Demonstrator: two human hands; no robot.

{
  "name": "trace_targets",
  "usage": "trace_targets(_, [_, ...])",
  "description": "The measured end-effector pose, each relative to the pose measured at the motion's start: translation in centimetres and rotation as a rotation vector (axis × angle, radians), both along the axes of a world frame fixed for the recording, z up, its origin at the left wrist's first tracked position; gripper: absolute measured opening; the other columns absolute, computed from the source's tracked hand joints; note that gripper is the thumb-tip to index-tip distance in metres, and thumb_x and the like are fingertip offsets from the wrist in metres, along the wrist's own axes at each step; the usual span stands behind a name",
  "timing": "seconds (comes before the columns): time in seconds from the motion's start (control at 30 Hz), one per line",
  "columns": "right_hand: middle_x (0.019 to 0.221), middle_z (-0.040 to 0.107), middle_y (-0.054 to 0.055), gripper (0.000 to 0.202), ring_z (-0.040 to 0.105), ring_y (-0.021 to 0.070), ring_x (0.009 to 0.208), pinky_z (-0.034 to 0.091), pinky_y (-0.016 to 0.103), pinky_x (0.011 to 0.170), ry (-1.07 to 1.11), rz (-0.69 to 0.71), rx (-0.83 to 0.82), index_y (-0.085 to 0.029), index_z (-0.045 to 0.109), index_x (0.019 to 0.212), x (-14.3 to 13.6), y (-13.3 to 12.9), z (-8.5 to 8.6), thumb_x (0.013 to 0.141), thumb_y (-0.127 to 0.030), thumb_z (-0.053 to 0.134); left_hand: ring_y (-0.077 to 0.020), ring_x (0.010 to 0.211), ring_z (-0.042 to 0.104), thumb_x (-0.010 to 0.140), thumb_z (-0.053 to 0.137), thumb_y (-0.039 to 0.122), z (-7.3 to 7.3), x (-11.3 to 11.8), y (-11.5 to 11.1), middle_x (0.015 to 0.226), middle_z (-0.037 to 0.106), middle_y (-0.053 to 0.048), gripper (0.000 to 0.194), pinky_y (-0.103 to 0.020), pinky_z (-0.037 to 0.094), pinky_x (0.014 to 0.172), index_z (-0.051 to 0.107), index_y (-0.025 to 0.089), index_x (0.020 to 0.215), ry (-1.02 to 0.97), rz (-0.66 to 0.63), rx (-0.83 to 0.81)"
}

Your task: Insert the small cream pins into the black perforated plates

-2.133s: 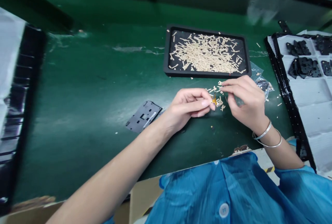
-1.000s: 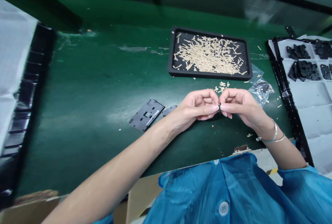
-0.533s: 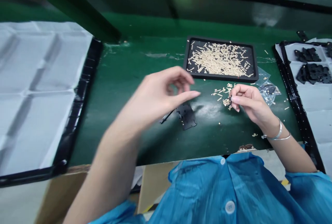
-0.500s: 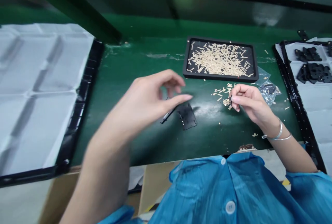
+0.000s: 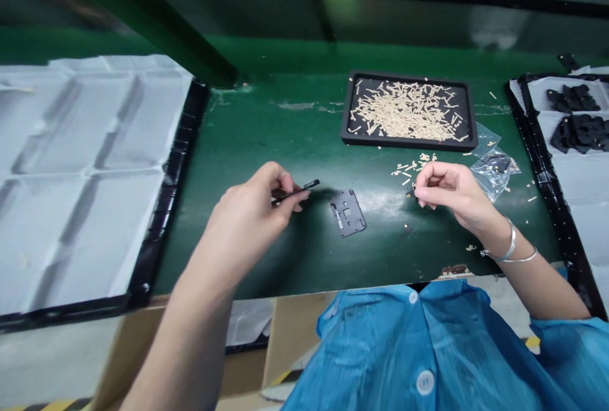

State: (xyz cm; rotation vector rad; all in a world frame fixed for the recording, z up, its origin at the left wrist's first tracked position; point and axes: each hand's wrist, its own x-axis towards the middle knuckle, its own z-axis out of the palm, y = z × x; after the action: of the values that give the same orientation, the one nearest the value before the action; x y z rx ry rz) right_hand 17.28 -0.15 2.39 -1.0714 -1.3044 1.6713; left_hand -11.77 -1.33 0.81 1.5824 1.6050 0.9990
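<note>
My left hand (image 5: 266,198) pinches a thin black plastic plate (image 5: 304,189), seen edge-on above the green bench. A second flat black plate (image 5: 349,211) with small square cut-outs lies on the bench between my hands. My right hand (image 5: 440,186) has thumb and forefinger pressed together on a tiny dark piece (image 5: 411,194), too small to name. Close behind its fingertips lie loose cream-coloured strips (image 5: 406,176). A black tray (image 5: 347,139) heaped with similar cream strips stands beyond my right hand.
A crumpled clear plastic bag (image 5: 495,173) lies right of my right hand. At the far right, a paper-lined black-edged tray (image 5: 575,195) holds several black parts (image 5: 583,132). Another paper-lined tray (image 5: 133,214) stands at the left. A green post (image 5: 190,43) rises behind it.
My left hand has come down and taken hold of one black plate, lifting it off the bench. My right hand stays nearly in place, still pinching the tiny dark piece.
</note>
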Motion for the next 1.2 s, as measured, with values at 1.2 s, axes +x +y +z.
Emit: trace_targets(1.2, [0.073,0.064,0.000,0.011,0.059,0.0116,0.068,0.042,0.022,0.052,-0.359,-0.324,0.300,-0.020,0.055,0.067,-1.2,-1.3,1.2,0.075,-0.017,0.061,-0.0067,0.045,0.052,0.068,0.081,0.023,0.5,11.9,1.1,0.062,0.059,0.004,0.025,-0.015,0.046,0.033,0.058,0.017,0.075,-0.909,-0.136,-0.220])
